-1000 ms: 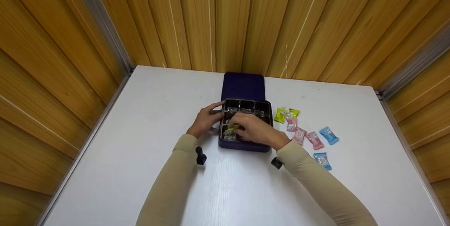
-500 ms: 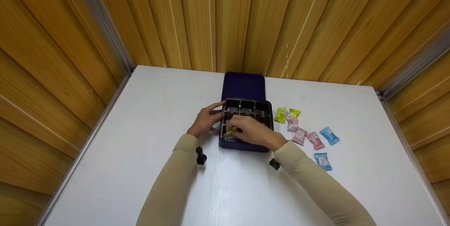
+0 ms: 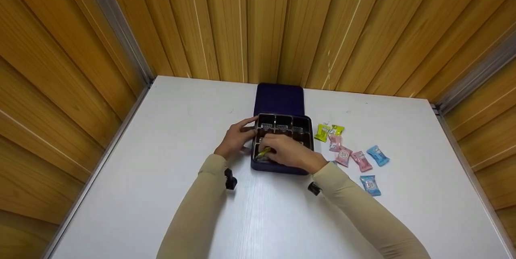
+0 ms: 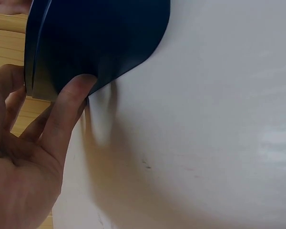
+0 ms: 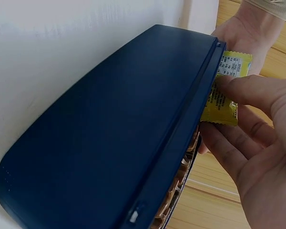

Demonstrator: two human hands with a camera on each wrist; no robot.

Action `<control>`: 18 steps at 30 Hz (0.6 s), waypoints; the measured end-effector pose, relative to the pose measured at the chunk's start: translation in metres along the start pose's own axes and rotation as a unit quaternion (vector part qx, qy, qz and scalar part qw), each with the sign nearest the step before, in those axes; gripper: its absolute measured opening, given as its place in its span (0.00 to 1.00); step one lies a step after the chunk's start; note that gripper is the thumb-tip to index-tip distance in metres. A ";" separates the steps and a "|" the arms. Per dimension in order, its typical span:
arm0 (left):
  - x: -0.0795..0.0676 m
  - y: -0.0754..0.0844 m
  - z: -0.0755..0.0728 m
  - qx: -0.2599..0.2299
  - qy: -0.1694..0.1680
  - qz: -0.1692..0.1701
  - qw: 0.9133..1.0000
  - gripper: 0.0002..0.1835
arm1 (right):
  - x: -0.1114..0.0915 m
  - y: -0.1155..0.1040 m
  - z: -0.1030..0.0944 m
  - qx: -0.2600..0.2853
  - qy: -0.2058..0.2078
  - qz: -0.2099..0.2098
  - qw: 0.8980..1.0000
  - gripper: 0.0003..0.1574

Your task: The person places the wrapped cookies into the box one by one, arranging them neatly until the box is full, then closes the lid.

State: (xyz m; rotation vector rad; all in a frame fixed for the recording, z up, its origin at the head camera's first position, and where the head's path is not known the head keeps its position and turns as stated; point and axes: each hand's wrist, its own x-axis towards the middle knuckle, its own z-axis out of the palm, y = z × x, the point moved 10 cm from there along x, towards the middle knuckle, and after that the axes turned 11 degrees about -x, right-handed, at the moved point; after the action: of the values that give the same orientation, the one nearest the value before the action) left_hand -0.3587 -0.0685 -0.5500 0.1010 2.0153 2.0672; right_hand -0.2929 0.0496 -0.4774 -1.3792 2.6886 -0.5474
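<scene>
A dark blue box (image 3: 278, 167) with a black divided tray (image 3: 284, 120) stands in the middle of the white table. At its left wall, my left hand (image 3: 238, 137) grips the box, the thumb (image 4: 71, 102) pressing on the blue side and the other fingers by the rim. My right hand (image 3: 288, 151) reaches over the tray and pinches a yellow wrapped candy (image 5: 222, 105) between thumb and fingers, at the front left compartment. Most of that candy is hidden by the fingers in the head view. The back row compartments show bare.
Behind the box lies its dark blue lid (image 3: 279, 99). Right of the box lie loose wrapped candies: yellow ones (image 3: 322, 132), pink ones (image 3: 361, 160) and blue ones (image 3: 377, 155). Wooden panels (image 3: 266, 25) wall in the table at the back and sides.
My right hand has shifted slightly left and toward the front, and the yellow candy sits a little lower at the front left compartment. The left hand and the box have stayed in place.
</scene>
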 end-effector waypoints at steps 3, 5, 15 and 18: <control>0.000 0.000 0.000 -0.002 0.001 0.001 1.000 0.30 | 0.000 0.000 0.001 -0.003 -0.003 -0.001 1.000 0.12; 0.000 0.000 0.000 -0.003 0.003 0.000 1.000 0.30 | 0.001 0.000 0.002 -0.004 -0.004 -0.001 1.000 0.12; -0.001 -0.002 0.000 -0.009 0.000 -0.006 1.000 0.30 | 0.000 0.000 0.004 0.000 0.001 -0.011 1.000 0.11; -0.001 -0.002 0.000 -0.012 0.002 -0.008 1.000 0.30 | 0.001 0.000 0.003 0.001 0.006 -0.013 1.000 0.10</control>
State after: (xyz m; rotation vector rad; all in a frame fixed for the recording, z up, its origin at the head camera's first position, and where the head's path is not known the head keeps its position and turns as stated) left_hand -0.3579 -0.0691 -0.5521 0.0759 1.9860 2.0818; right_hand -0.2930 0.0479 -0.4803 -1.4168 2.6817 -0.5627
